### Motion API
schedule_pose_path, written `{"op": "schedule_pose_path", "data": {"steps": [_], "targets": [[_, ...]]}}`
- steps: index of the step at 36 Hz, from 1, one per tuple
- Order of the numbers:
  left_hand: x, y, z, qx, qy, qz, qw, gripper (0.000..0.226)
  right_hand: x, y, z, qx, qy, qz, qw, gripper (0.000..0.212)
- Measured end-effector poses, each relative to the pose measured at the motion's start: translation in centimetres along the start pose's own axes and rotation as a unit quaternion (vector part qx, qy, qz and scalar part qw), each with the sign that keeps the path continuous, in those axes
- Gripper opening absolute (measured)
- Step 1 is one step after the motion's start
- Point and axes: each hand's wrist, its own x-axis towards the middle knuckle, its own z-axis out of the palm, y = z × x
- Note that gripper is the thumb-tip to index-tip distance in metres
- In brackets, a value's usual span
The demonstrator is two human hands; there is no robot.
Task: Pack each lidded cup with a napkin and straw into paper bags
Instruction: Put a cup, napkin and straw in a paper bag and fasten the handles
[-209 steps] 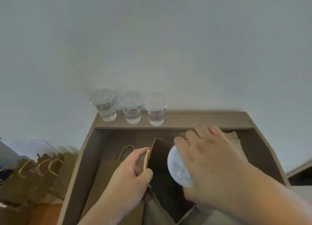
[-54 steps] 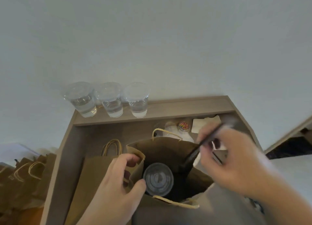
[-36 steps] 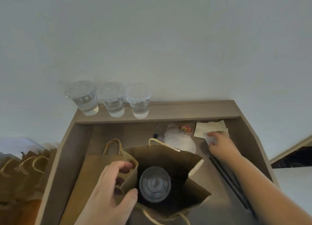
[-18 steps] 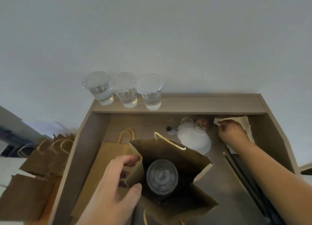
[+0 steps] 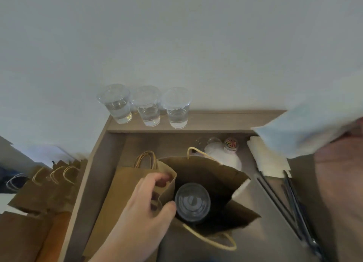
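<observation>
An open brown paper bag [image 5: 220, 175] stands in the wooden tray, with a lidded cup [image 5: 192, 201] upright inside it. My left hand [image 5: 149, 206] pinches the bag's left rim and holds it open. My right hand [image 5: 345, 163] is raised close to the camera at the right edge, holding a white napkin [image 5: 306, 132] that looks blurred. A stack of napkins [image 5: 269, 161] lies at the tray's back right. Dark straws [image 5: 290, 206] lie along the right side. Three lidded cups of water [image 5: 147, 106] stand on the back ledge.
A flat paper bag [image 5: 121, 193] lies under my left hand in the tray [image 5: 94, 169]. A white lid stack [image 5: 229, 157] and a small jar [image 5: 230, 143] sit behind the open bag. Several more bags [image 5: 43, 187] lie left of the tray. A wall rises behind.
My right hand has lifted a napkin off the stack and brought it up toward the camera. Before that it put a straw into the bag. My left hand kept its hold on the bag rim.
</observation>
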Motion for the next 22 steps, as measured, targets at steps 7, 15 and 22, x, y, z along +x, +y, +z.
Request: {"op": "schedule_pose_path", "data": {"steps": [7,15,22], "targets": [[1.0,-0.5,-0.2,0.012,0.007,0.024,1.0,0.046,-4.7,-6.4,9.2,-0.274,-0.399,0.053,0.873,0.028],[1.2,-1.3,-1.0,-0.011,-0.016,0.032,0.999,0.036,-5.7,-3.2,11.3,-0.497,-0.366,-0.024,0.786,0.039],[1.8,-2.3,-2.0,-0.023,-0.056,0.081,0.995,0.053,-6.0,-6.0,5.9,-0.32,-0.209,-0.091,0.92,0.03]]}}
